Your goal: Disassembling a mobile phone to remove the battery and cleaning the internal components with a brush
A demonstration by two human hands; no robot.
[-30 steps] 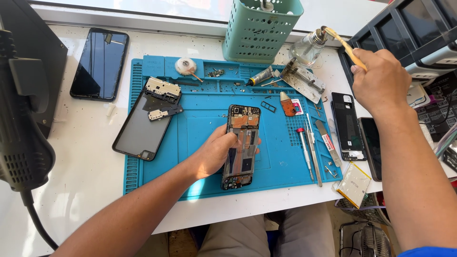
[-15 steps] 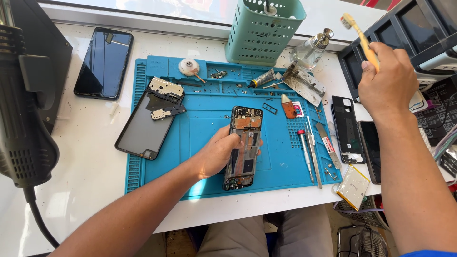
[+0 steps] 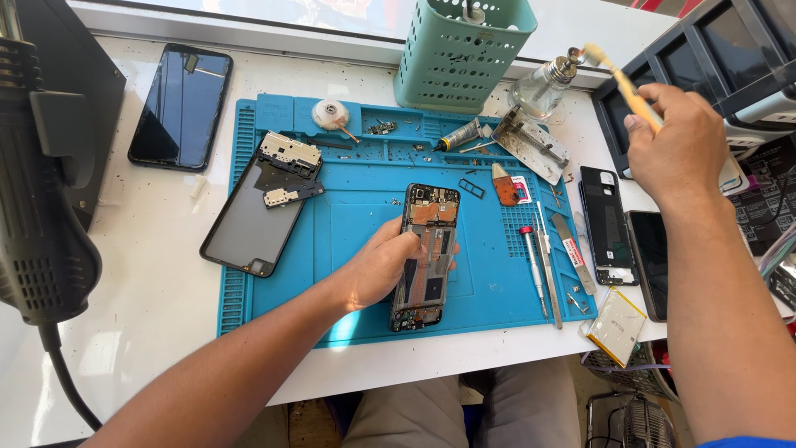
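An opened phone [image 3: 426, 249] with its insides exposed lies on the blue repair mat [image 3: 348, 207]. My left hand [image 3: 377, 270] grips its left edge, fingers across the middle. My right hand [image 3: 678, 145] is raised at the right, above the table's far side, shut on a thin yellow-handled brush [image 3: 618, 79] whose tip points toward a small glass bottle [image 3: 543, 87]. A phone back cover [image 3: 253, 216] with small metal plates on it rests on the mat's left part.
A green perforated basket [image 3: 460, 50] stands at the back. A dark phone [image 3: 181, 108] lies far left, two more phones [image 3: 609, 224] at the right. Screwdriver and tweezers [image 3: 539, 261] lie on the mat's right side. A hot-air tool [image 3: 41, 191] hangs at the left edge.
My right hand has lifted the brush and swung it from pointing down at the bottle to pointing up and left. My left hand stays on the opened phone.
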